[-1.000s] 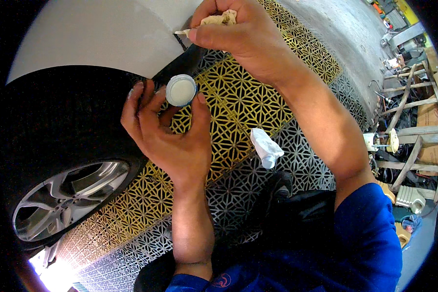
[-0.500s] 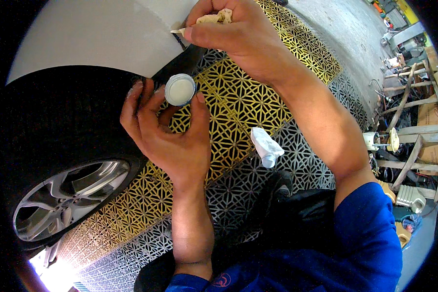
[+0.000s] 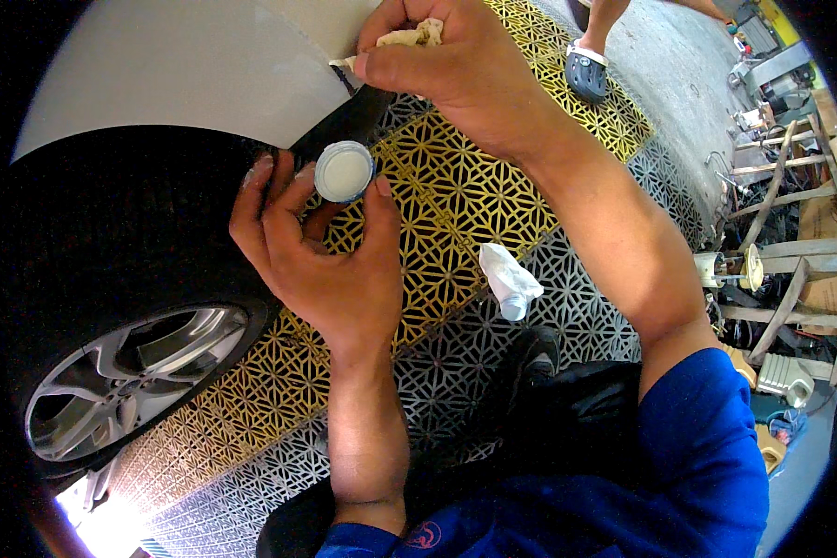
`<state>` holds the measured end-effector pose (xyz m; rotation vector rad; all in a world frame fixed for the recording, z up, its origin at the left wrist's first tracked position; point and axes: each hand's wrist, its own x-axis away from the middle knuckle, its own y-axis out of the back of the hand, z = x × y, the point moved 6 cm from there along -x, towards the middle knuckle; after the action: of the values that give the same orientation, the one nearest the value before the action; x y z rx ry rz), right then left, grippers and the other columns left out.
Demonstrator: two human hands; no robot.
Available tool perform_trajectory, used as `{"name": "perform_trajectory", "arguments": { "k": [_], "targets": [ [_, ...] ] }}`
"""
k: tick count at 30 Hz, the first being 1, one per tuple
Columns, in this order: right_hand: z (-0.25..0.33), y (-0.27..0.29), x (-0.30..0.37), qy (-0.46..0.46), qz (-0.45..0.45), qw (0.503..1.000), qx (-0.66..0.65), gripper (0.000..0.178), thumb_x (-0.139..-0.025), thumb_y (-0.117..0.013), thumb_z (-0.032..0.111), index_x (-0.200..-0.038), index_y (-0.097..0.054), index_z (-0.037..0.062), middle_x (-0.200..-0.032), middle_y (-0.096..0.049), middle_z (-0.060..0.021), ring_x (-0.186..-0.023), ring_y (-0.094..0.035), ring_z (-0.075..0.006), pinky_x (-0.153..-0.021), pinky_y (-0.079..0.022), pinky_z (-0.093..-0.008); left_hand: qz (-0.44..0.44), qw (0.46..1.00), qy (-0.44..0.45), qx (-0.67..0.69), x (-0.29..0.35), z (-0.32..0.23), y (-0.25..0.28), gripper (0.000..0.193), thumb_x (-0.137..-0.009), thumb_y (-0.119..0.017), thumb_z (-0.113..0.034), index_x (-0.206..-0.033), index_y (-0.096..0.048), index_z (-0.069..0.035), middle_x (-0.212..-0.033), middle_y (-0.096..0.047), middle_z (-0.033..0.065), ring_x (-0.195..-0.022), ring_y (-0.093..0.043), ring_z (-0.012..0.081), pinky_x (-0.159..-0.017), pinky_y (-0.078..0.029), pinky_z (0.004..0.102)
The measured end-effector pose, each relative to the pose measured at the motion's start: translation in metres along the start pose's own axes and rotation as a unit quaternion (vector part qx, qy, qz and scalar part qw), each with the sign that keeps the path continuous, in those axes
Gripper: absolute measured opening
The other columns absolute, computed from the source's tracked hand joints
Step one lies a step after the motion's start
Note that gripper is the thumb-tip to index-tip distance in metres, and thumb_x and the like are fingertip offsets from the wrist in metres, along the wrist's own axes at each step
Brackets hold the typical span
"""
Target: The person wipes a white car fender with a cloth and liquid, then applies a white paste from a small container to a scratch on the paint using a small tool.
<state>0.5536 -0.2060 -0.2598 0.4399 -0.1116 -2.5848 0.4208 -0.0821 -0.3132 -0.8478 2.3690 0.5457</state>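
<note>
My left hand [image 3: 321, 246] holds a small round bottle cap [image 3: 344, 175] between thumb and fingers. Its open side faces up, and something whitish shows inside. Above it, my right hand [image 3: 437, 56] pinches a crumpled cream-coloured cloth [image 3: 417, 35]. A pointed fold of that cloth touches or nearly touches the pale car panel [image 3: 186, 65], beside a dark mark or gap near the panel's lower edge. Below the panel, the wheel arch and tyre [image 3: 139, 223] are dark. A crumpled white squeeze tube [image 3: 510, 281] lies on the floor mat to the right of my left wrist.
Yellow and grey lattice floor tiles [image 3: 456, 200] spread beneath me. The alloy wheel [image 3: 130, 386] stands at lower left. A person's foot in a dark clog [image 3: 587, 74] is at the upper right. Along the right side stands a wooden rack [image 3: 781, 246] among workshop parts.
A person's leg and clogged foot have come into view at the upper right. Both my hands, the cap and the cloth stay almost where they were.
</note>
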Motion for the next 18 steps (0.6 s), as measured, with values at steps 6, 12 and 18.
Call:
{"name": "perform_trajectory", "arguments": {
  "k": [6, 12, 18],
  "targets": [
    [0.006, 0.002, 0.002, -0.019, 0.013, 1.000, 0.006, 0.015, -0.093, -0.073, 0.013, -0.095, -0.064, 0.0014, -0.076, -0.061, 0.0022, -0.064, -0.051, -0.0040, -0.055, -0.041, -0.0226, 0.000, 1.000, 0.016, 0.002, 0.000, 0.000, 0.000, 0.045, -0.078, -0.085, 0.000, -0.114, -0.060, 0.006, -0.143, -0.041, 0.0158, -0.131, -0.056, 0.0331, -0.086, -0.064, 0.0350],
    [-0.001, 0.001, 0.002, -0.007, -0.005, 1.000, -0.005, 0.014, -0.092, -0.072, 0.013, -0.095, -0.064, 0.0011, -0.075, -0.061, 0.0018, -0.062, -0.050, -0.0043, -0.053, -0.040, -0.0231, 0.012, 0.999, 0.030, -0.019, -0.001, -0.002, -0.001, 0.045, -0.078, -0.085, -0.001, -0.115, -0.060, 0.006, -0.143, -0.041, 0.0154, -0.131, -0.056, 0.0331, -0.086, -0.064, 0.0347],
    [0.008, 0.002, 0.002, -0.028, 0.010, 0.999, 0.022, 0.015, -0.093, -0.072, 0.014, -0.095, -0.065, 0.0012, -0.077, -0.063, 0.0002, -0.064, -0.052, -0.0047, -0.055, -0.042, -0.0230, 0.011, 0.999, 0.027, -0.019, -0.001, -0.002, 0.001, 0.044, -0.078, -0.085, -0.002, -0.114, -0.061, 0.006, -0.143, -0.041, 0.0151, -0.132, -0.056, 0.0330, -0.086, -0.064, 0.0349]
  ]
}}
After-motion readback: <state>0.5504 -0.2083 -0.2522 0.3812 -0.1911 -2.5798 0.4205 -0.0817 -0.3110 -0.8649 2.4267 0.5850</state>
